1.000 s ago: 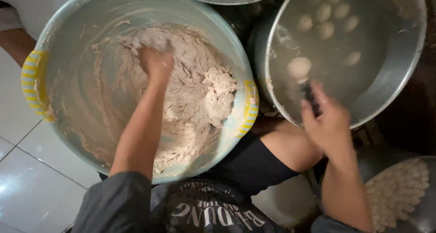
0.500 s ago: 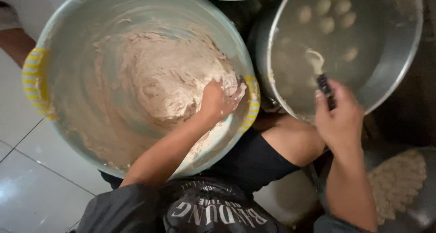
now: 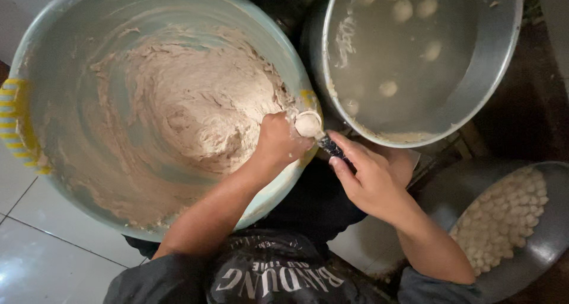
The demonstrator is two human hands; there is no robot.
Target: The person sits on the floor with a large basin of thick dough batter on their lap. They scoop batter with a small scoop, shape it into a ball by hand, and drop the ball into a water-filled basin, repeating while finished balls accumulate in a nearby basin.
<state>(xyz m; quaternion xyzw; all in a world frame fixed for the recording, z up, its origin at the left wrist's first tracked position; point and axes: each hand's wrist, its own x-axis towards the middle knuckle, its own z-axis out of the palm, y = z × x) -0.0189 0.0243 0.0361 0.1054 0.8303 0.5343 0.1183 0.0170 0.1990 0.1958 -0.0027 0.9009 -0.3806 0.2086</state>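
Left hand fisted around paste at rim of basin, touching spoon bowl. Right hand fingers clamped on spoon handle, spoon between basin and pot. Balls floating in pot. Tray of balls at right.

Dark charcoal T-shirt down at six o'clock, short-sleeved, pale block lettering printed across the chest, seen upside down from above. Left sleeve ending above the elbow at seven o'clock, right sleeve just a dark cuff edge at five o'clock. Bare forearms on both sides, no watch, no bracelet, no rings, no gloves. Left hand dusted and smeared with pale paste over the knuckles. Right hand cleaner, nails short. Black shorts dead centre, a bare knee poking out towards three o'clock.
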